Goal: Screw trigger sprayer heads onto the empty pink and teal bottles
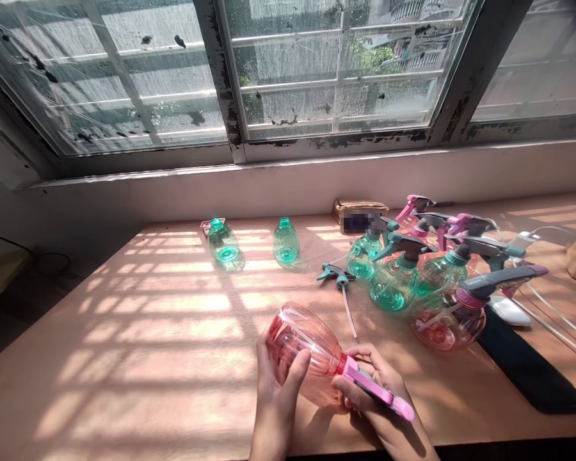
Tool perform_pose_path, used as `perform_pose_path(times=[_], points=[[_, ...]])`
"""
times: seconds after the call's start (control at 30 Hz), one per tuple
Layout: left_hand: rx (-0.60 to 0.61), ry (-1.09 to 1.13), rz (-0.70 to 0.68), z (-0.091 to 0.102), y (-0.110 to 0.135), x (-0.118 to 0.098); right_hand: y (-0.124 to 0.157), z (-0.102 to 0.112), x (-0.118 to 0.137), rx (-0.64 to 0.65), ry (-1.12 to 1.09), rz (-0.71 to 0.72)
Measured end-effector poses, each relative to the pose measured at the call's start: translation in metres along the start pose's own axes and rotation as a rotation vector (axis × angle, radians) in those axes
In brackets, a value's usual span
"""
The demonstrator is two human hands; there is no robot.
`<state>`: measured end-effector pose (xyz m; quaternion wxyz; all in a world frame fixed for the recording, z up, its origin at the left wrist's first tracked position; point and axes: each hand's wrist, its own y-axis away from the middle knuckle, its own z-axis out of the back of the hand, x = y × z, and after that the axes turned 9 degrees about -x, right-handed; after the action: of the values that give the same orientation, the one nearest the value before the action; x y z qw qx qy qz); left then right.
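A clear pink spray bottle (312,339) lies tilted above the front of the table, its base toward the upper left. My left hand (281,378) wraps round the bottle's body near the base, thumb on the near side. At the neck, my right hand (374,390) grips the pink-and-grey spray head (377,387), which sits at the bottle's mouth. Whether it is screwed tight I cannot tell. Just beyond the hands lies a loose green-and-grey spray head (338,276) with its white tube pointing toward me.
Two green bottles without heads, one at left (224,242) and another (286,242), stand toward the window. Several green and pink spray bottles (394,282) crowd the right. Nearby are a black mat (532,371), a white mouse (509,310), cables and a brown box (360,208).
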<state>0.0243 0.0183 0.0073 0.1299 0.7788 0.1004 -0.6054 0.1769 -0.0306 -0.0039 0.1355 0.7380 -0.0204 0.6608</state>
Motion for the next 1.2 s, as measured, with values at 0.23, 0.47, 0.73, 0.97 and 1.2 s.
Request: perform_pose_path(times=[0.23, 0.47, 0.73, 0.97, 1.2], points=[[0.018, 0.008, 0.004, 0.0, 0.0, 0.0, 0.006, -0.002, 0.009, -0.017, -0.039, -0.052], [0.047, 0.017, 0.004, 0.003, 0.001, -0.004, 0.007, -0.002, 0.011, -0.025, -0.022, -0.056], [0.024, 0.002, -0.007, 0.003, -0.001, 0.001, 0.001, 0.001, 0.001, -0.013, 0.007, 0.016], [0.008, 0.008, -0.009, 0.002, -0.002, 0.003, 0.002, 0.001, 0.002, -0.001, -0.017, 0.008], [0.031, 0.07, 0.03, 0.005, -0.004, 0.004, 0.003, 0.002, 0.002, 0.003, 0.052, 0.066]])
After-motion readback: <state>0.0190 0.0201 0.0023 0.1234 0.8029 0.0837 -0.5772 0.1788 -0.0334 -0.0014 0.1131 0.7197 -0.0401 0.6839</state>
